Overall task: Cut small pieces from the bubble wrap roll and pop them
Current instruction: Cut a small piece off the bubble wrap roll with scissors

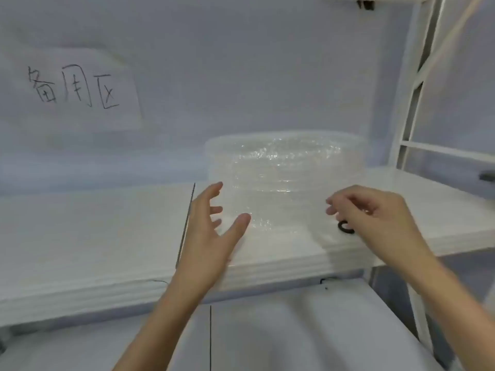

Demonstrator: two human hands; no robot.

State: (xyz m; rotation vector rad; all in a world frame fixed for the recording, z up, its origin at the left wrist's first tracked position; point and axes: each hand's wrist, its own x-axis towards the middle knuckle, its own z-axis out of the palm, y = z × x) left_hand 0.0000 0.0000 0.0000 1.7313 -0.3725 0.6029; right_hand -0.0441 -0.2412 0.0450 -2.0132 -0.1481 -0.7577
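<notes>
Right — bubble wrap roll (285, 180) stands upright on white shelf (93, 236), nothing cut yet. L hand (211, 236) spread, beside roll; R hand (375, 212) loosely curled, empty. Black loop (345, 227) under R — prob scissors. Find loose end first, pull out a short flap.

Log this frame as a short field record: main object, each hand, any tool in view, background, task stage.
main object: bubble wrap roll, upright on the white shelf
left hand: open, fingers spread beside the roll; contact unclear
right hand: fingers loosely curled at the roll's right side, nothing visibly held
tool: black ring-shaped item beneath the right hand, identity unclear
background: handwritten paper sign on the wall
task stage: no cut pieces visible
</notes>
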